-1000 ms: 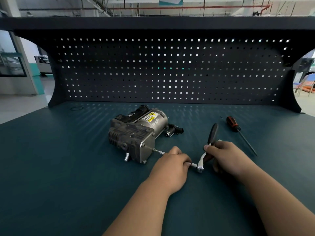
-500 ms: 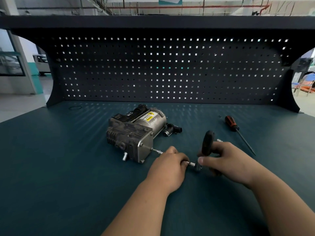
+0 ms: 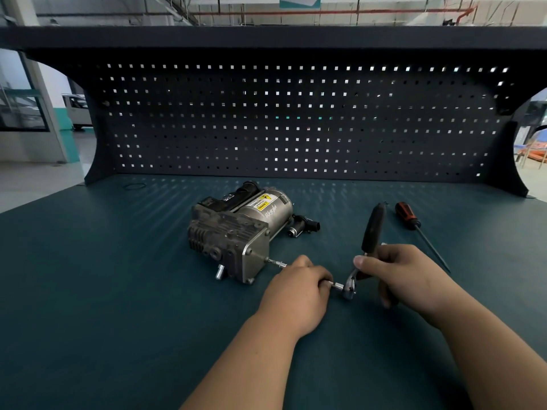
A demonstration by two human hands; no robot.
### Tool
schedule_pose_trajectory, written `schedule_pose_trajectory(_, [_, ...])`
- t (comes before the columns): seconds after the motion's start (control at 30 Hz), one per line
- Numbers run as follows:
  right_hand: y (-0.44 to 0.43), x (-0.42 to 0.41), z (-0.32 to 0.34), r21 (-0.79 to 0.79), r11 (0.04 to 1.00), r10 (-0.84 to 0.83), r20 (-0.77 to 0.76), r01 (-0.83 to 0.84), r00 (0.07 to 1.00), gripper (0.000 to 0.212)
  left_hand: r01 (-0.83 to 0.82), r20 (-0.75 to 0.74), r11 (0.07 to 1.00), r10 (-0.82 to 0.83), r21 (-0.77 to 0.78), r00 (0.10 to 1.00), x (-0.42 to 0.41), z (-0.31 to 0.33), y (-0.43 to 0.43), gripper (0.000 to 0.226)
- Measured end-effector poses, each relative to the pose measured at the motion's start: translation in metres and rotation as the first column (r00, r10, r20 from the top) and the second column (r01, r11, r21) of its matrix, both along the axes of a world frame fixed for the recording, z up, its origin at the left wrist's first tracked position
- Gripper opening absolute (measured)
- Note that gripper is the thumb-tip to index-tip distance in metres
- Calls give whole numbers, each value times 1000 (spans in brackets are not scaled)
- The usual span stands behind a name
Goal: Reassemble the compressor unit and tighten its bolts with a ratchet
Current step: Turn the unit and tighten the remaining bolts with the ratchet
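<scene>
Teal bench, pegboard at far edge. Compressor unit mid-bench. Left hand curled round extension bar running from end plate to ratchet. Right hand gripping its handle. Screwdriver at right.

The motor cylinder of the compressor unit carries a yellow label with a black warning triangle and a strip that seems to read "WARNING"; its smaller print is too fine to read. Handwritten marks beside the label and the hanging sign overhead are illegible.
</scene>
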State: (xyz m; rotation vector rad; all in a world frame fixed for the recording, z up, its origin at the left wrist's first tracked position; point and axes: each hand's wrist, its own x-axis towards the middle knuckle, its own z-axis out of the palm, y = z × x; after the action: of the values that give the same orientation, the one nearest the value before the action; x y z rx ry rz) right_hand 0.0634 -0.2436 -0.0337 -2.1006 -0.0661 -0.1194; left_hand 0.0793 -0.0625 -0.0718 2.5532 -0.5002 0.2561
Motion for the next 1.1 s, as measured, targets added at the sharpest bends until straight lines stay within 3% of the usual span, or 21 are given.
schedule_pose_trajectory(0.13, [2,1,-3,-21,1000,-1,11,1,1000,26,1,-11,1000,-1,-2,1000,0,1,0,24])
schedule_pose_trajectory(0.43, [7,-4,-3,-102,993,65,21,-63,998,16,-29,8,999,29,-35,1000,-3,0,5,23])
schedule_pose_trajectory(0.57, [11,-7,-3,-177,980,78,-57,-87,995,17,-42,32,999,41,11,999,-4,2,6,24])
schedule_pose_trajectory(0.87, [12,-4,-8,-22,999,30,-128,-34,991,26,-56,38,995,53,83,998,-6,1,5,27])
schedule_pose_trajectory(1.1, [19,-2,-9,-117,992,-62,-148,44,987,42,-74,64,991,67,108,996,-6,-2,5,29])
